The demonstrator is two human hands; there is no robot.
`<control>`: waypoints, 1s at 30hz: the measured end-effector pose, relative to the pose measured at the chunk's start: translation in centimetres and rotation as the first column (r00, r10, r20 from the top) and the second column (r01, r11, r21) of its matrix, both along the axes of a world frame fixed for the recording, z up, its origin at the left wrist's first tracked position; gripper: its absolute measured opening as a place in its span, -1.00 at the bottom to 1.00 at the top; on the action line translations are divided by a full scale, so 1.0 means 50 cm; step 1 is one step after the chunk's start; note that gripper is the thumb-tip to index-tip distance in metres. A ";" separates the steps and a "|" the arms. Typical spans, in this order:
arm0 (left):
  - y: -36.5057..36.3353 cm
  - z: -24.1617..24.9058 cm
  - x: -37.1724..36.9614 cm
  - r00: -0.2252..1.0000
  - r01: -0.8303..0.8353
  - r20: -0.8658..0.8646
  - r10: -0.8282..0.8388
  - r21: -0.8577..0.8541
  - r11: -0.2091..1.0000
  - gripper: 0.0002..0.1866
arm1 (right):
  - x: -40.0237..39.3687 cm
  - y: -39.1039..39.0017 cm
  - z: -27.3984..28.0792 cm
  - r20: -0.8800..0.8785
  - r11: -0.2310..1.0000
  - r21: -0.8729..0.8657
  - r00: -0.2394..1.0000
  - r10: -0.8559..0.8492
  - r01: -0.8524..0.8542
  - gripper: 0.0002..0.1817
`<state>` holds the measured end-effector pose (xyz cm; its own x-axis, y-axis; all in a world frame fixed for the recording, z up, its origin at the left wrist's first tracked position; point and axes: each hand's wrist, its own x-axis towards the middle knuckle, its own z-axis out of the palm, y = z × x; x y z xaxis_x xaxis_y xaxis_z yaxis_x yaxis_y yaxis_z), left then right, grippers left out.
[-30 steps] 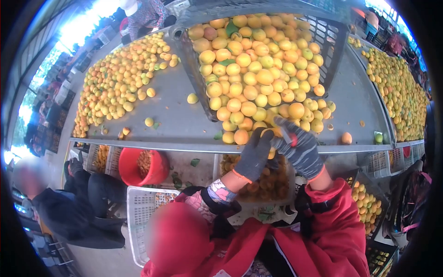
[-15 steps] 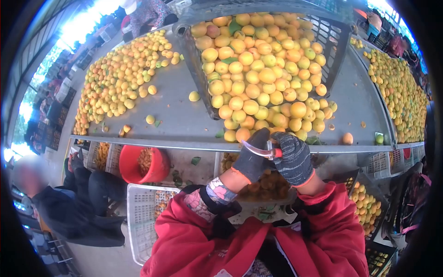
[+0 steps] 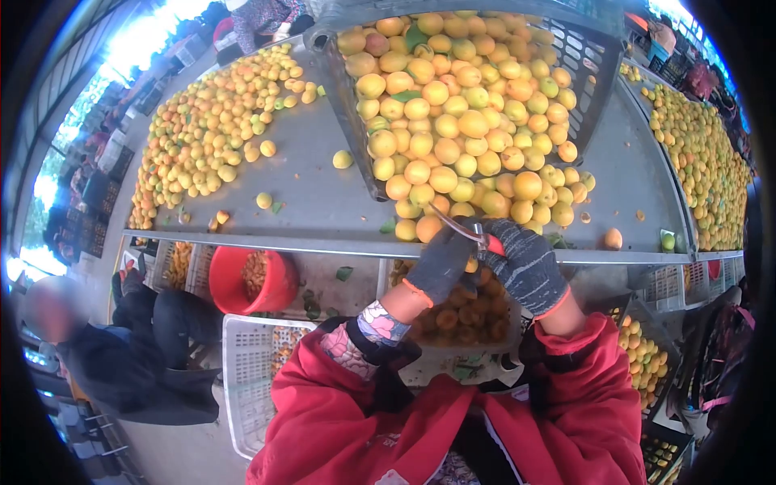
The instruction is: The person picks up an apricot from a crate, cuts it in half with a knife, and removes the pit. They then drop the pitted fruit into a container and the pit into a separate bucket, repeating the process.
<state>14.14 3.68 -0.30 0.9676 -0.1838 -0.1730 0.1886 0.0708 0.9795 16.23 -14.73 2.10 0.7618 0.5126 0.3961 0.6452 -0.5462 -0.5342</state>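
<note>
My right hand [image 3: 527,268], in a dark grey knit glove, is closed around the red handle [image 3: 492,244] of a small knife. The knife's curved blade [image 3: 454,224] points up and left, over the back of my left hand [image 3: 440,263]. That hand, also gloved, has its fingers curled around an apricot [image 3: 471,264], of which only a small orange patch shows between the hands. Both hands are close together at the table's front edge. Just beyond them, a heap of yellow-orange apricots [image 3: 473,124] spills from a tipped dark crate [image 3: 596,97].
More apricots lie on the grey metal table [image 3: 303,194] at left and in another heap [image 3: 699,162] at right. Below are a red bucket [image 3: 279,283], a white crate [image 3: 240,380] and a container of halved apricots [image 3: 465,319]. A person [image 3: 137,356] sits at left.
The blade has moved up and turned, now above my left hand. My right hand has shifted slightly right, and an orange patch of fruit now shows between the hands.
</note>
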 end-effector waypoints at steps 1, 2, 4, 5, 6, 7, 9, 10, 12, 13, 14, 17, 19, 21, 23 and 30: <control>-0.003 0.005 0.000 0.987 -0.006 -0.163 -0.011 -0.105 0.995 -0.38 | -0.001 0.000 -0.001 0.039 1.000 0.020 0.999 0.001 -0.002 -0.59; 0.001 0.003 0.000 0.995 0.049 -0.086 -0.050 -0.016 0.999 -0.42 | -0.002 0.002 -0.002 0.080 0.999 0.041 0.997 -0.001 -0.003 -0.60; -0.001 -0.005 0.005 0.996 0.088 0.003 -0.089 0.077 0.993 -0.48 | -0.006 0.008 0.003 0.152 0.998 0.057 0.988 -0.009 0.000 -0.62; -0.005 -0.014 0.006 0.996 0.082 0.015 -0.083 0.077 0.994 -0.50 | -0.009 0.011 0.006 0.177 0.999 0.053 0.984 -0.014 0.005 -0.62; -0.008 -0.029 0.005 0.982 0.089 0.146 -0.118 0.191 0.978 -0.48 | -0.012 0.013 0.009 0.202 0.999 0.048 0.979 -0.018 0.008 -0.62; -0.011 -0.034 0.004 0.950 0.063 0.274 -0.152 0.308 0.949 -0.45 | -0.012 0.014 0.008 0.230 0.998 0.060 0.973 -0.008 -0.006 -0.62; -0.019 -0.041 -0.008 0.822 -0.086 0.525 -0.222 0.500 0.861 -0.41 | -0.013 0.015 -0.010 0.282 0.997 0.074 0.959 -0.037 0.016 -0.59; -0.023 -0.025 -0.017 0.721 -0.192 0.635 -0.277 0.568 0.801 -0.39 | -0.015 0.015 -0.016 0.307 0.996 0.083 0.950 -0.051 0.027 -0.57; -0.028 0.003 -0.022 0.764 -0.155 0.588 -0.265 0.565 0.810 -0.38 | -0.012 0.017 -0.020 0.184 0.961 0.275 0.981 -0.068 0.015 -0.65; -0.028 0.013 -0.026 0.786 -0.137 0.563 -0.256 0.562 0.816 -0.38 | -0.016 0.026 -0.038 0.037 0.895 0.444 0.997 -0.073 0.049 -0.68; -0.026 0.018 -0.027 0.806 -0.120 0.537 -0.249 0.559 0.820 -0.37 | -0.019 0.036 -0.040 -0.107 0.798 0.593 0.993 -0.051 0.105 -0.72; 0.005 -0.021 0.007 0.973 0.152 0.156 -0.169 0.110 0.982 -0.57 | -0.005 -0.006 -0.012 -0.509 0.690 0.642 0.859 0.059 0.333 -0.79; 0.021 0.050 -0.010 0.957 0.282 -0.063 -0.283 -0.035 0.959 -0.60 | 0.023 -0.012 -0.035 -0.252 0.684 0.714 0.966 0.055 0.148 -0.79; 0.029 0.018 0.000 0.793 0.442 0.170 -0.585 0.500 0.745 -0.61 | 0.030 -0.032 -0.043 -0.433 0.433 0.868 0.800 0.416 0.245 -0.73; 0.005 0.000 -0.017 0.776 0.289 0.186 -0.603 0.745 0.601 -0.63 | 0.021 -0.034 -0.027 -0.543 0.264 0.792 0.438 0.716 0.551 -0.75; -0.006 -0.029 -0.051 0.854 -0.022 0.220 -0.471 0.920 0.391 -0.67 | -0.001 -0.002 0.019 -0.715 0.529 0.687 0.593 0.369 0.499 -0.83</control>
<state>11.56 3.37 -1.73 0.9205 -0.3905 -0.0118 -0.3491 -0.8359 0.4236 16.18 -14.85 3.05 0.9580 0.2497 -0.1414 -0.2269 0.3575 -0.9059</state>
